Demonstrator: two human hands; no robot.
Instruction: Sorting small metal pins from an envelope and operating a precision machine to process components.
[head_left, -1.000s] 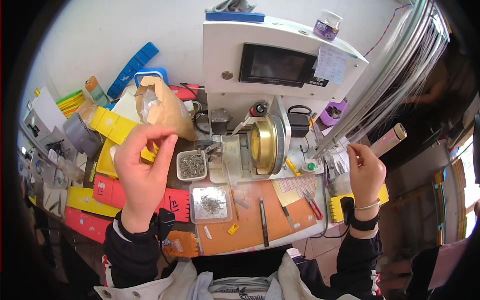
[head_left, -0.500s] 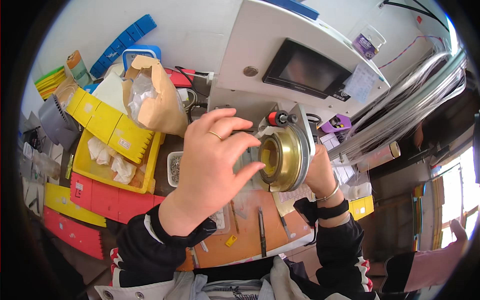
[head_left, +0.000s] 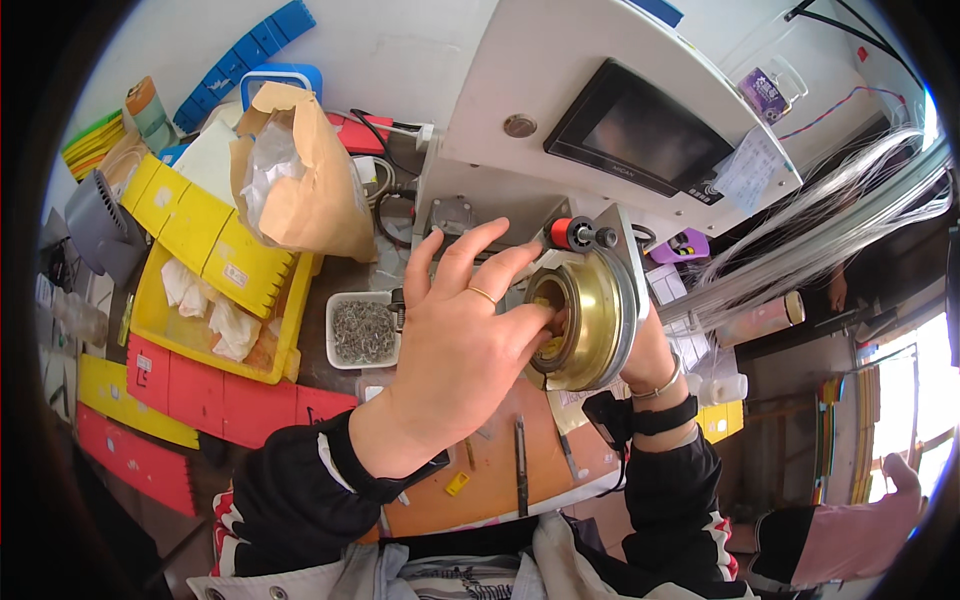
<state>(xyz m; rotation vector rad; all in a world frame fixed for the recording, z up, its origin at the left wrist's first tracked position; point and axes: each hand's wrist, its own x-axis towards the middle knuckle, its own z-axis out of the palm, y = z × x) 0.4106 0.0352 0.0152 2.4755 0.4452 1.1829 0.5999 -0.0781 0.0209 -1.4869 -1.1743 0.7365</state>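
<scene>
A brass-coloured round metal cup [head_left: 590, 325] with a hollow centre is fixed to an upright metal plate [head_left: 628, 240] on the machine. My left hand [head_left: 455, 325], with a ring on one finger, reaches to its opening. Thumb and index finger come together inside the hollow, where their tips and anything between them are hidden; the other fingers stay stretched out. Something yellowish shows inside the rim. Behind the cup and plate is my right hand [head_left: 648, 350], its fingers out of sight. Above the cup, a red and black roller [head_left: 572, 234] sticks out beside a dark knob.
A white machine cabinet with a dark screen [head_left: 640, 135] stands ahead. On the left are a white dish of small metal parts [head_left: 363, 332], a brown paper bag [head_left: 310, 190] and a yellow bin [head_left: 285, 365]. Clear strands [head_left: 850, 240] hang at right. A pen-like tool [head_left: 521, 465] lies on the bench.
My left hand has moved right, and its thumb and index finger have gone from the cup's edge into its hollow. The view has shifted slightly. My right hand remains behind the plate.
</scene>
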